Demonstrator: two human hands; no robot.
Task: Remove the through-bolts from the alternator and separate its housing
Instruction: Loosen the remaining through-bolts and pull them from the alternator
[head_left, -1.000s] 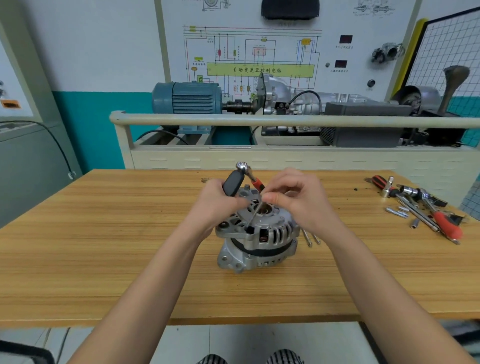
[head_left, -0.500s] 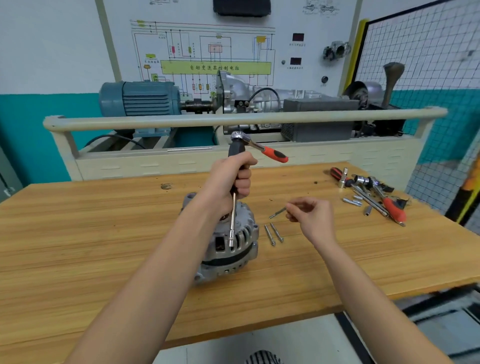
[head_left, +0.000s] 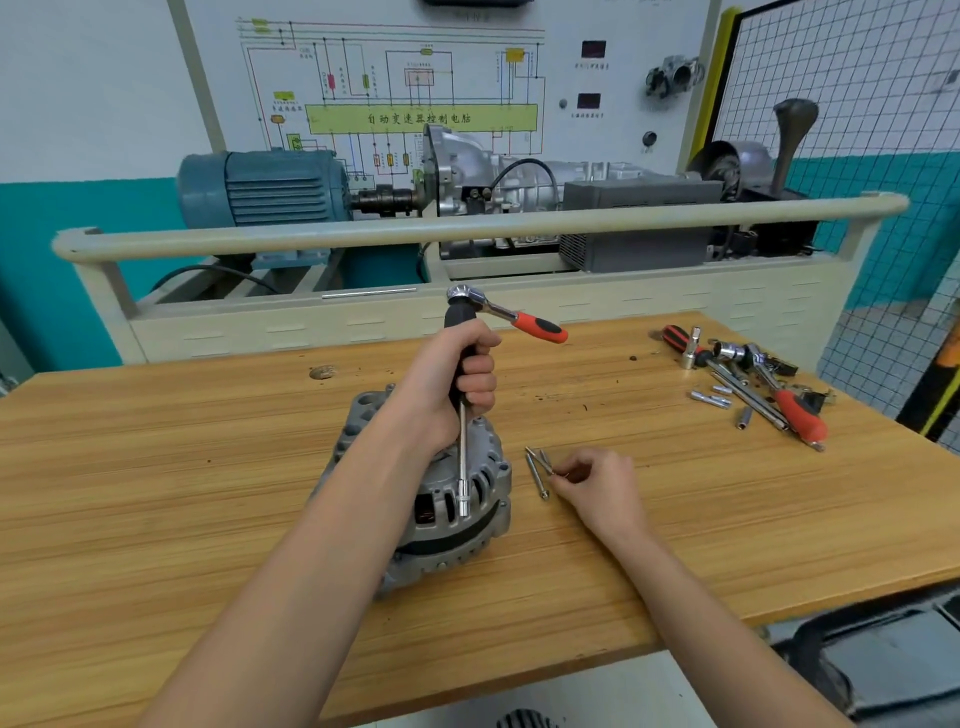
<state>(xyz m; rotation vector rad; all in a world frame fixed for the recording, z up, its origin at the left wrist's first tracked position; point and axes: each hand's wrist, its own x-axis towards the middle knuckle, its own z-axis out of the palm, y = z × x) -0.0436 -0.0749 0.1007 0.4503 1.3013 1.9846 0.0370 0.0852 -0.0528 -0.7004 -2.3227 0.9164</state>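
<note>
Two hands were at work: our left hand (head_left: 457, 384) gripped the ratchet driver (head_left: 464, 364) upright over the alternator (head_left: 447, 499), and our right hand (head_left: 597, 480) pinched a through-bolt (head_left: 540, 462).

The driver's long shaft ran straight down from our left fist, its socket (head_left: 463, 503) at the housing's top edge. To the alternator's right, loose bolts (head_left: 536, 477) lay on the table (head_left: 156, 467), pointing away from us, touching our right fingertips (head_left: 563, 475).
</note>
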